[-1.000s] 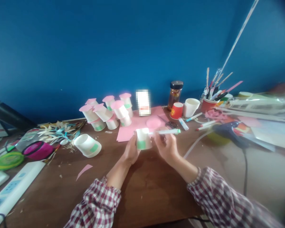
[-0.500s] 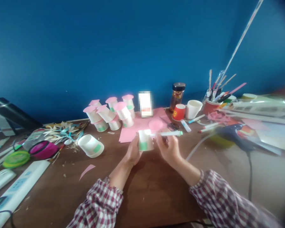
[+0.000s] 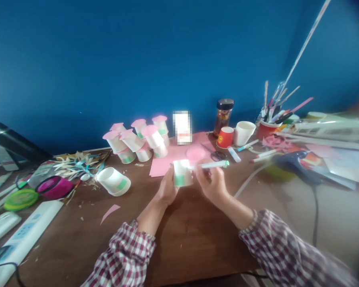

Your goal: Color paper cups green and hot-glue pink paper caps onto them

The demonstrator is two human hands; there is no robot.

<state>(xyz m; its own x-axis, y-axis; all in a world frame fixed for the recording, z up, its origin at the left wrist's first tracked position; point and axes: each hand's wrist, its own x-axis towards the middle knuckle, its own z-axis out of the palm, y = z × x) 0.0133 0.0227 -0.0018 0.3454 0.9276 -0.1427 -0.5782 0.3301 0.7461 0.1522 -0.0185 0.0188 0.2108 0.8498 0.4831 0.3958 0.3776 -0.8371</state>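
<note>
My left hand (image 3: 167,186) is closed around the left side of a white paper cup (image 3: 184,165), which has a green patch on its wall. Between the fingers of my right hand (image 3: 212,181) is a white marker (image 3: 211,164) with a green end pointing right. The marker's other end is close to the cup's right side; I cannot tell whether it touches. Behind the hands, a pink paper disc (image 3: 196,152) lies on pink paper sheets (image 3: 161,165). A second white cup with a green patch (image 3: 113,181) stands tilted to the left.
Stacked white cups with pink tops (image 3: 152,137) stand at the back left. A red cup (image 3: 225,138), a white cup (image 3: 244,133), a lidded jar (image 3: 223,117) and scissors (image 3: 218,154) are at the back right. A glue gun (image 3: 296,161) lies right, a power strip (image 3: 26,233) left.
The view has shifted slightly. Both hands keep their hold on the cup and the marker, with hardly any change in pose.
</note>
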